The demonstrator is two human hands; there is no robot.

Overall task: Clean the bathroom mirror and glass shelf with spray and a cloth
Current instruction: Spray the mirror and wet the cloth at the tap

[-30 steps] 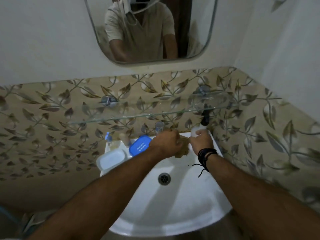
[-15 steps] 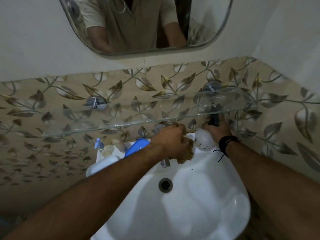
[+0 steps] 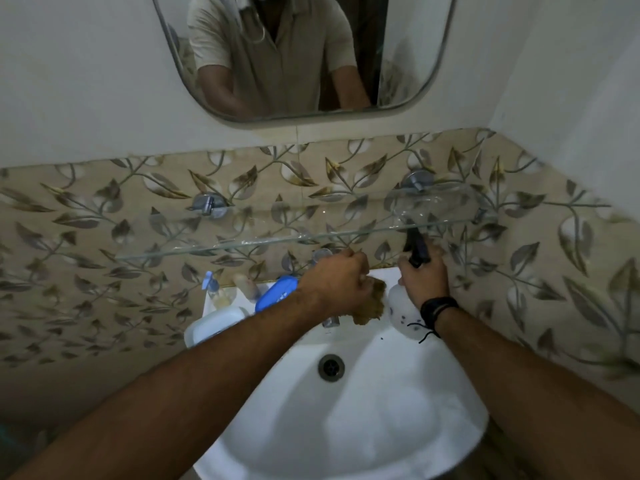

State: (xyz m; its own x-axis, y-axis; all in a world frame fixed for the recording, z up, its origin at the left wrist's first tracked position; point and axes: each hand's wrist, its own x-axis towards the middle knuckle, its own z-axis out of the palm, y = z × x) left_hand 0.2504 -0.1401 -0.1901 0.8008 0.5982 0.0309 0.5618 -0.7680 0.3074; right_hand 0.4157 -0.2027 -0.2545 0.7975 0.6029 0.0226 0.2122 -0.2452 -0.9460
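Observation:
A rounded mirror (image 3: 408,57) hangs on the white wall and reflects a person's torso. Below it a clear glass shelf (image 3: 263,242) runs across the leaf-patterned tiles. My left hand (image 3: 334,284) grips a brown cloth (image 3: 372,306) just under the shelf's front edge, over the back of the sink. My right hand (image 3: 424,280) holds a white spray bottle (image 3: 401,311) by its neck; its dark trigger head (image 3: 417,251) points up at the shelf's underside.
A white sink (image 3: 381,427) with a metal drain (image 3: 331,367) lies below my arms. On its back left ledge stand a blue soap case (image 3: 277,292), a white soap dish (image 3: 211,325) and a small pump bottle (image 3: 213,287). A tap (image 3: 330,320) is partly hidden by my left hand.
My right hand has picked the spray bottle up from the sink ledge and raised it toward the shelf. My left hand with the cloth rose slightly. My view tilted upward, showing more mirror.

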